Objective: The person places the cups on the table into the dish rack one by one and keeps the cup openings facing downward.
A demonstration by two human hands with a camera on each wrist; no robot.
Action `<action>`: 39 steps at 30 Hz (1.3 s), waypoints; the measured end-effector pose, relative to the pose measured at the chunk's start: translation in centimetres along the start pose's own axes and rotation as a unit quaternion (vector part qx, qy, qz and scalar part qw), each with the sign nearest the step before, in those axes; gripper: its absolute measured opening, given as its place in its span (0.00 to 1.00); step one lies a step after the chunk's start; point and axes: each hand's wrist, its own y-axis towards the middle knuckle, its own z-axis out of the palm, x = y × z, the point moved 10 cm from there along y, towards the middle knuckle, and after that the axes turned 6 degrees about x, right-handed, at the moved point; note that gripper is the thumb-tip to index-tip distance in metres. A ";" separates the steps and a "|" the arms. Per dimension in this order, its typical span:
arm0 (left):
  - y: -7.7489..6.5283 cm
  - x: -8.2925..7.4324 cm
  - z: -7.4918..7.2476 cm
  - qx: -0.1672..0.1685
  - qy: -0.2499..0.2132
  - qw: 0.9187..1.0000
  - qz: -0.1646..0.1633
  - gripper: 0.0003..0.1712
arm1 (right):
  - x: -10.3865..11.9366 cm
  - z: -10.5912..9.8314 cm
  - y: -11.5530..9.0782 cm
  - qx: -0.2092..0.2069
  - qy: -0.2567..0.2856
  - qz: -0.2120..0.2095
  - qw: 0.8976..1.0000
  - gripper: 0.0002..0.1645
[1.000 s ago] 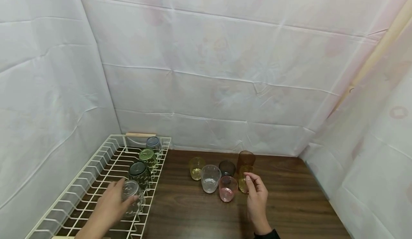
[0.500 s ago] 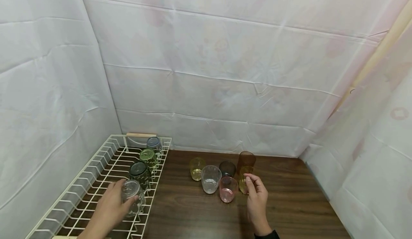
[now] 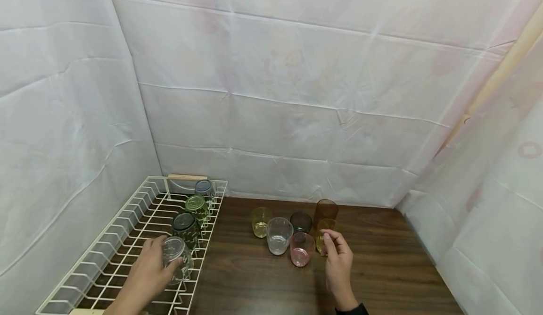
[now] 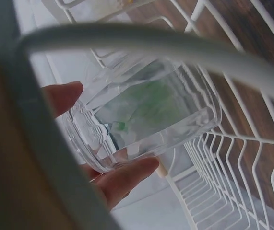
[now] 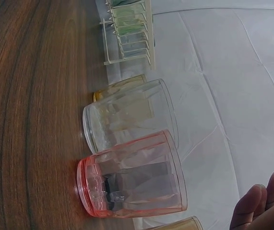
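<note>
My left hand grips a clear glass upside down at the white wire rack. In the left wrist view, thumb and fingers hold this clear glass around its base end, its mouth toward the wires. Over the table, my right hand hovers with bent fingers by a yellow glass, partly covering it. The right wrist view shows those fingertips holding nothing, apart from the glasses. Beside them stand a pink glass, a clear tumbler and a dark grey glass.
The wire rack carries a dark glass, a green glass and a blue glass, all inverted. On the brown table, another yellow glass and a tall brown glass stand upright. White sheeting encloses the area.
Both hands keep almost the same places, the left one still on the clear glass. The whole head view has shifted very slightly.
</note>
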 end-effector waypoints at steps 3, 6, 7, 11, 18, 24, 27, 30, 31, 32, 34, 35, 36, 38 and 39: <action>0.1 0.1 0.2 0.012 0.004 1.000 -0.005 0.47 | 0.0 0.1 -0.1 0.002 -0.001 -0.001 1.000 0.17; 0.2 0.3 0.6 0.036 0.012 0.999 -0.016 0.51 | 0.0 0.1 -0.1 0.004 -0.002 0.000 1.000 0.17; 0.2 0.3 0.7 0.043 0.014 0.999 -0.018 0.52 | 0.0 0.1 -0.1 0.005 -0.003 0.001 1.000 0.17; 0.2 0.3 0.7 0.047 0.019 0.999 -0.013 0.53 | 0.0 0.1 -0.1 0.005 -0.006 0.002 1.000 0.17; 0.1 0.1 0.5 0.022 0.021 1.000 0.003 0.50 | 0.1 0.1 0.2 0.008 -0.030 0.000 1.000 0.15; 0.2 0.4 1.0 0.048 0.020 0.999 -0.012 0.51 | 0.5 0.8 0.1 0.039 -0.157 -0.029 0.986 0.08; 0.1 0.4 1.1 0.048 0.017 0.999 -0.010 0.51 | 0.6 1.7 -0.1 0.068 -0.257 -0.065 0.962 0.11; 0.0 0.3 1.1 0.037 0.017 0.999 -0.001 0.51 | 0.8 2.7 -0.3 0.092 -0.353 -0.101 0.926 0.21; -0.1 0.2 1.0 0.032 0.017 0.999 0.003 0.51 | 0.9 3.0 -0.5 0.098 -0.381 -0.110 0.913 0.24; -0.1 0.2 1.0 0.029 0.018 0.999 0.005 0.51 | 1.0 3.3 -0.6 0.103 -0.405 -0.115 0.901 0.27; -0.2 0.0 0.9 0.021 0.019 1.000 0.013 0.50 | 0.9 3.7 -0.7 0.114 -0.434 -0.112 0.887 0.32; -0.2 0.0 0.8 0.015 0.020 1.000 0.017 0.50 | 0.8 3.9 -0.8 0.118 -0.446 -0.107 0.881 0.34; -0.2 -0.1 0.6 0.009 0.021 1.000 0.022 0.50 | 0.6 4.0 -0.8 0.121 -0.456 -0.100 0.876 0.35; -0.3 -0.2 0.3 -0.001 0.024 0.999 0.029 0.49 | 0.3 4.1 -0.9 0.125 -0.471 -0.089 0.869 0.37; -0.3 -0.3 0.2 -0.005 0.025 0.999 0.032 0.49 | 0.2 4.2 -0.9 0.126 -0.477 -0.086 0.866 0.38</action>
